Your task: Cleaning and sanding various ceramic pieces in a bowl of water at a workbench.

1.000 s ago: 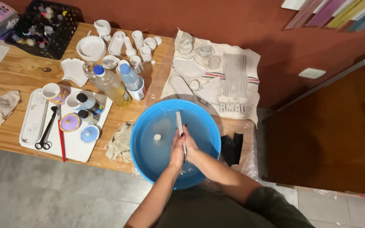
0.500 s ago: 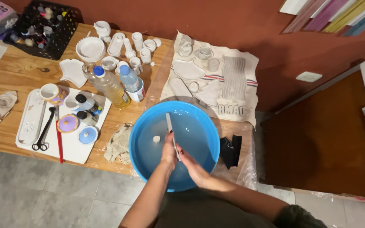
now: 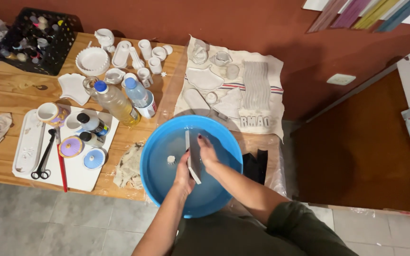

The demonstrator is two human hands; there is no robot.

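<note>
A big blue basin (image 3: 157, 142) with water stands at the table's front edge. Over its middle I hold a flat white rectangular slab (image 3: 193, 159) on edge. My left hand (image 3: 184, 173) grips the slab's near end from the left. My right hand (image 3: 207, 152) rests its fingers against the slab's right face. A small white piece (image 3: 170, 159) lies in the water just left of my hands.
Several white ceramic pieces lie on a cloth (image 3: 262, 116) behind the basin. Two plastic bottles (image 3: 117, 102) stand to the left. A white board (image 3: 79, 175) holds scissors (image 3: 43, 159), small jars and lids. A crumpled rag (image 3: 129, 168) lies beside the basin, and a black crate (image 3: 36, 40) sits at the far left.
The slab has turned from narrow edge-on to showing its face. My hands have shifted along it and my right hand now lies on its right side.
</note>
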